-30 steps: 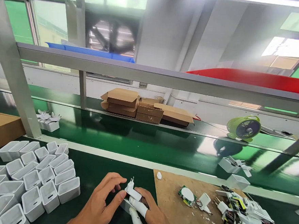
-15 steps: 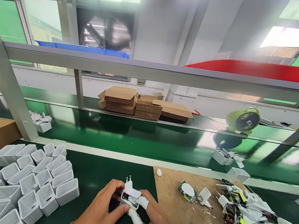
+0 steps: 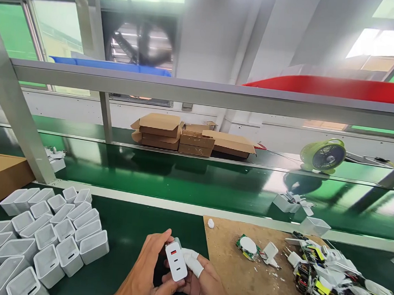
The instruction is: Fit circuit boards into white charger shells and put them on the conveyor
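A white USB charger [image 3: 176, 262] is held between both hands near the bottom middle, its port face turned up toward me. One red port and two dark ports show on that face. My left hand [image 3: 146, 267] grips its left side and lower edge, with the thumb at the bottom corner. My right hand [image 3: 207, 283], white coverings on its fingers, closes on the charger from the right and below. The charger's underside and some fingertips are hidden. On the brown board [image 3: 222, 266] just right lie a green circuit board with a white disc [image 3: 248, 247] and a white plug piece [image 3: 269, 252].
Several open white housings [image 3: 69, 256] stand grouped at left beside a cardboard box [image 3: 2, 174]. Circuit parts and white pieces are heaped [image 3: 337, 283] at right. A metal shelf bar [image 3: 204, 94] crosses ahead. Farther back are cardboard boxes [image 3: 195, 143] and a green fan [image 3: 323, 155].
The charger has been turned over in my hands: its open side with circuitry and plug prongs faced me before, and now the port face does. My camera view has shifted slightly.
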Tool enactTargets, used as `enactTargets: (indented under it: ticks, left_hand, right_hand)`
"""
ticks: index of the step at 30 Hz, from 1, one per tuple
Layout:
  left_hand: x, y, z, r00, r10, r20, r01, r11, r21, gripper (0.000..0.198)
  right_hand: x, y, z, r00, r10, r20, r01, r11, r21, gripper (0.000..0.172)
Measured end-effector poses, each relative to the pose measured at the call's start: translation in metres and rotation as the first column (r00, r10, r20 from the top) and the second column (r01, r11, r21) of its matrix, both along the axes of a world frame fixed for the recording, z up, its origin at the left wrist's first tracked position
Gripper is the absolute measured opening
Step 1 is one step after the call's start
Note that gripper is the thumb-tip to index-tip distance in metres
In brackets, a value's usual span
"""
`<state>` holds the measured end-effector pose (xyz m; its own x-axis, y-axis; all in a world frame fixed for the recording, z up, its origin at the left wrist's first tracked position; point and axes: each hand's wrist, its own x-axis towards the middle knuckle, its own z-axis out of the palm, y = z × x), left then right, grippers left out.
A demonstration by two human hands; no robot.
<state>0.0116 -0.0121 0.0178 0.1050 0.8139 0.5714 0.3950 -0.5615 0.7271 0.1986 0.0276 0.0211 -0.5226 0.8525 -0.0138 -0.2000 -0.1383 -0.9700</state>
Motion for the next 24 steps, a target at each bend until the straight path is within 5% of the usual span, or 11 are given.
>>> enactTargets:
  ticks: [2, 4, 7, 9, 12, 14, 18, 24]
  left_hand:
    - [-0.002, 0.0, -0.002, 0.999, 0.013, -0.05, -0.014, 1.0, -0.008, 0.089]
    - [-0.004, 0.001, -0.007, 0.992, 0.03, -0.125, -0.034, 0.999, -0.028, 0.087]
    - [-0.004, 0.002, -0.016, 0.984, 0.016, -0.179, -0.034, 0.995, -0.098, 0.086]
    - [-0.003, 0.003, -0.02, 0.991, -0.009, -0.132, -0.011, 0.988, -0.152, 0.083]
    - [-0.001, 0.006, -0.024, 0.998, -0.03, -0.049, 0.022, 0.985, -0.169, 0.088]
    - [-0.002, 0.007, -0.025, 0.998, -0.036, -0.045, 0.029, 0.99, -0.138, 0.084]
    - [-0.006, 0.006, -0.028, 0.982, 0.011, -0.191, -0.016, 1.0, -0.024, 0.048]
    - [-0.007, 0.002, -0.038, 0.887, 0.215, -0.409, -0.14, 0.968, 0.206, 0.052]
  right_hand:
    - [0.001, 0.0, 0.0, 0.988, -0.085, 0.127, 0.066, 0.986, 0.15, 0.045]
    - [0.004, -0.003, 0.006, 0.938, -0.238, 0.251, 0.13, 0.914, 0.384, 0.033]
    - [0.007, -0.009, 0.021, 0.793, -0.476, 0.38, 0.027, 0.651, 0.759, 0.026]
    - [0.009, -0.012, 0.027, 0.738, -0.569, 0.363, -0.054, 0.486, 0.872, 0.032]
    - [0.009, -0.01, 0.023, 0.745, -0.635, 0.204, 0.071, 0.379, 0.923, 0.044]
    - [0.009, -0.008, 0.017, 0.749, -0.639, 0.173, 0.108, 0.376, 0.92, 0.046]
    - [0.012, -0.01, 0.015, 0.742, -0.533, 0.406, -0.096, 0.515, 0.852, 0.028]
    - [0.01, -0.019, 0.016, 0.675, -0.474, 0.566, -0.15, 0.662, 0.734, 0.028]
